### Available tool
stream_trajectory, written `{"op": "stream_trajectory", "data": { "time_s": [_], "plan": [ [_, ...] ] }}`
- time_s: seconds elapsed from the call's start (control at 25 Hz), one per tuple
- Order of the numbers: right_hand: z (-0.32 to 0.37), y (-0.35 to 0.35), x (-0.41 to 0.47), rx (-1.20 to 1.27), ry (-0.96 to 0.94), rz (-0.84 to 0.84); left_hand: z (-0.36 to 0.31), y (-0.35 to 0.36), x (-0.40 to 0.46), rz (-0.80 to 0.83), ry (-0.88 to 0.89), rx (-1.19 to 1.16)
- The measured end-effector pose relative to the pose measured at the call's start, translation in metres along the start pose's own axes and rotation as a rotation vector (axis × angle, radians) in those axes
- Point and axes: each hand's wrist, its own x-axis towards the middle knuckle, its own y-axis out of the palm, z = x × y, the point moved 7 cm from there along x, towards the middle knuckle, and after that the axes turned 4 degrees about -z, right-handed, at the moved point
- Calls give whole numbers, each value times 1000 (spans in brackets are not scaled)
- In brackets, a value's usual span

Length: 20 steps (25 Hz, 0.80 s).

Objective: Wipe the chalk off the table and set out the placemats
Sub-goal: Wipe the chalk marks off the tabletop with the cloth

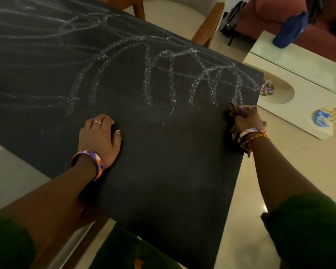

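Note:
The dark table (163, 171) carries white chalk scribbles (163, 74) across its far half; the near part is mostly bare of chalk. My left hand (100, 136) rests palm down on the table near the front edge, fingers slightly curled, holding nothing. My right hand (248, 121) is at the table's right edge, just below the last chalk strokes, closed on a crumpled purple-and-white cloth (238, 110). Part of the cloth hangs under the wrist. No placemats are in view.
A wooden chair with a cream cushion (175, 16) stands at the table's far side. A low cream side table (299, 78) is to the right, with a blue bag (289, 30) on a red sofa behind it. Pale floor surrounds the table.

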Motion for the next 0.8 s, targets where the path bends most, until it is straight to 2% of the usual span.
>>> {"op": "stream_trajectory", "data": {
  "time_s": [0.12, 0.24, 0.32, 0.4, 0.44, 0.52, 0.6, 0.68, 0.72, 0.8],
  "plan": [
    [-16, 4, -43, -1, -38, 22, 1, 0, 0, 9, 1, -12],
    [-9, 10, -45, -54, -132, -21, 2, 0, 0, 7, 0, -24],
    [-2, 6, -18, -35, -67, -13, 0, -1, -1, 0, 1, -23],
    [10, 5, -7, -137, 6, -33, 0, -1, -1, -3, -6, -21],
    [22, 12, -12, -203, -17, -53, 1, 0, -1, 0, -7, -18],
    [70, 48, -46, -274, -217, -33, 1, 0, 0, 5, 2, -18],
    [114, 94, -98, -331, -461, 87, 4, -1, 0, 6, 7, -40],
    [127, 110, -117, -358, -574, 177, 5, -1, -1, 8, 13, -66],
    [115, 102, -108, -363, -548, 183, 6, -1, -3, 7, 16, -73],
    [64, 70, -73, -379, -347, 120, 6, -2, -3, -5, 7, -88]
  ]
}}
